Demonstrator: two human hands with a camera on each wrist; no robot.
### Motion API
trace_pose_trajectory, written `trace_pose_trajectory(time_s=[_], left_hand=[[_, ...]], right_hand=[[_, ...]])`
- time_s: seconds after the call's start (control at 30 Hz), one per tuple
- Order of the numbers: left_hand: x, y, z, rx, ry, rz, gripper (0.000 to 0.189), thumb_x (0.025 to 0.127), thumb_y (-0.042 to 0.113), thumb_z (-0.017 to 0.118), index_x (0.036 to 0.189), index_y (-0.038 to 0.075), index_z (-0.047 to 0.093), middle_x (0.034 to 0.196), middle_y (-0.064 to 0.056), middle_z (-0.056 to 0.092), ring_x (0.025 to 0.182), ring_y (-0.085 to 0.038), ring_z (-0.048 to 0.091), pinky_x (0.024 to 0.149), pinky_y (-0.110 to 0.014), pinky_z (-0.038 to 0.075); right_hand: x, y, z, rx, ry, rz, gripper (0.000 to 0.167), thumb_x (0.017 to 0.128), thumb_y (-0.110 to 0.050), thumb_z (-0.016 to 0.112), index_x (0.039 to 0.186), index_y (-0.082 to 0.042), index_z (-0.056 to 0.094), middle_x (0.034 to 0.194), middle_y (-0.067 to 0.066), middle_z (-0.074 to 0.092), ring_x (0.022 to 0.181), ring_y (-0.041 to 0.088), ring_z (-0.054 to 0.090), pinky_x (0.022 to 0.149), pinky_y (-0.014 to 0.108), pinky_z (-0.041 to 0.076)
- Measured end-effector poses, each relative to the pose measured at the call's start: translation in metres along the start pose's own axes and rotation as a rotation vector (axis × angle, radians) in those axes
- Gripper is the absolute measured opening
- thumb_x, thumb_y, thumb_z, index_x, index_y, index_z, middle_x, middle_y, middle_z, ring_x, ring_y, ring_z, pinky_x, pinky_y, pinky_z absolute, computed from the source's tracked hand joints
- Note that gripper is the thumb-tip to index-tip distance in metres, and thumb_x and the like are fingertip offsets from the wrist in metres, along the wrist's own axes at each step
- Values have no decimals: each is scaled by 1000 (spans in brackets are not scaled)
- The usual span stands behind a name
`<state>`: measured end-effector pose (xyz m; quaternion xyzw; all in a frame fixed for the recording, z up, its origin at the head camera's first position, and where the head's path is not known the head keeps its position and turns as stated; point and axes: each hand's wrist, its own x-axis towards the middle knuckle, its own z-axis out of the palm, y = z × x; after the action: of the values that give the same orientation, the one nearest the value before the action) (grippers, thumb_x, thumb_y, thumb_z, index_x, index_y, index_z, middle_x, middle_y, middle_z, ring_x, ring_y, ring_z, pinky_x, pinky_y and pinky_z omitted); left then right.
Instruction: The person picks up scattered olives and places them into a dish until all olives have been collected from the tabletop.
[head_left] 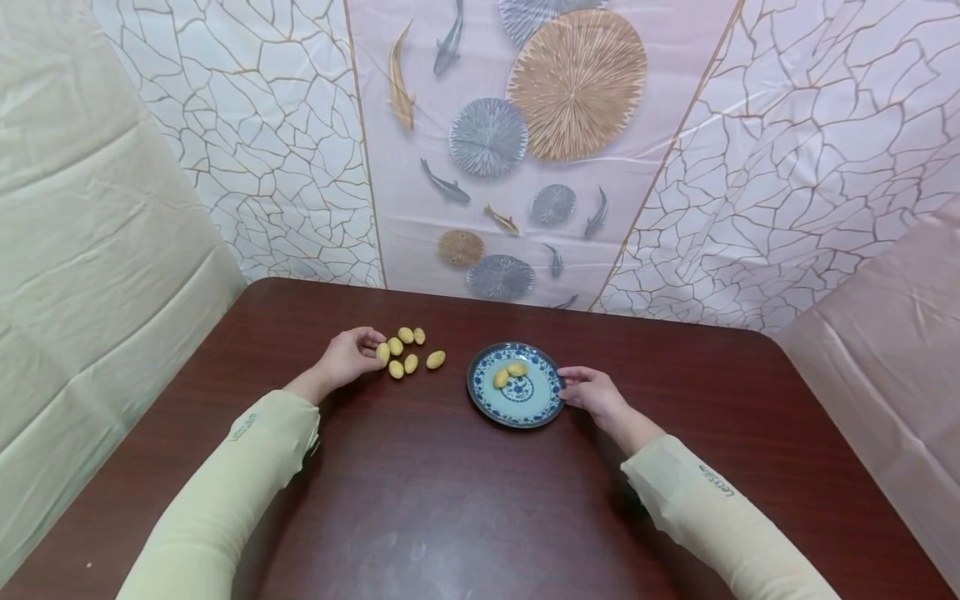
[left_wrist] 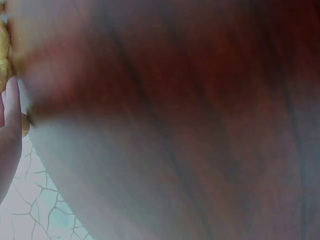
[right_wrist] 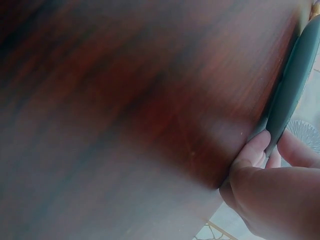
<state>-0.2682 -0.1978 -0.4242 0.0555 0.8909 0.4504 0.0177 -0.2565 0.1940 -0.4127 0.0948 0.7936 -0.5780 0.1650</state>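
Left hand (head_left: 350, 357) touches 1 yellow oval (head_left: 383, 353); right hand (head_left: 594, 392) grips plate (head_left: 517, 412).

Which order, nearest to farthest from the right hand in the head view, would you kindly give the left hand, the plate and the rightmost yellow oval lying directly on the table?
1. Plate: its right rim is in the right hand.
2. Rightmost yellow oval: on the table, left of the plate.
3. Left hand: farther left.
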Motion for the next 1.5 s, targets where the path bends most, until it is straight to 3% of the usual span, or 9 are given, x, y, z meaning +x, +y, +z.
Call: trace_pose_trajectory(time_s=[0.27, 0.53, 0.87, 1.3, 1.5], left_hand=[[5, 8, -2, -58, -2, 26, 37, 82, 5, 66, 117, -5, 59, 114, -23, 63, 104, -31, 60, 87, -35, 49], [8, 26, 4, -113, 4, 9, 36, 83, 6, 64, 118, -3, 58, 117, -22, 61, 109, -32, 58, 90, -38, 49], [11, 42, 11, -116, -7, 32, 35, 85, 6, 62, 119, -2, 60, 114, -22, 63, 106, -31, 59, 82, -32, 52], [12, 71, 37, -157, -79, 102, 33, 84, 14, 68, 116, 5, 63, 114, -15, 65, 100, -25, 62, 85, -34, 51], [17, 83, 52, -155, -97, 87, 31, 85, 18, 69, 114, 9, 65, 110, -10, 67, 97, -20, 61, 81, -30, 51]], right_hand=[[1, 0, 1, 10, 4, -1, 44, 86, 8, 55, 129, 6, 49, 100, 7, 52, 82, 11, 55, 71, 19, 51], [0, -1, 1, -7, 14, 20, 44, 87, 6, 55, 130, 4, 49, 105, 9, 52, 83, 10, 53, 74, 20, 51], [-1, -1, 1, -5, 13, 12, 44, 87, 8, 54, 130, 5, 48, 104, 9, 52, 81, 9, 53, 72, 19, 50], [-3, -1, 1, -5, 8, 5, 44, 87, 7, 55, 130, 5, 49, 102, 8, 54, 80, 9, 53, 73, 20, 51], [-2, -1, 1, -1, 9, 1, 43, 87, 6, 55, 129, 5, 49, 99, 6, 54, 79, 9, 53, 71, 19, 50]])
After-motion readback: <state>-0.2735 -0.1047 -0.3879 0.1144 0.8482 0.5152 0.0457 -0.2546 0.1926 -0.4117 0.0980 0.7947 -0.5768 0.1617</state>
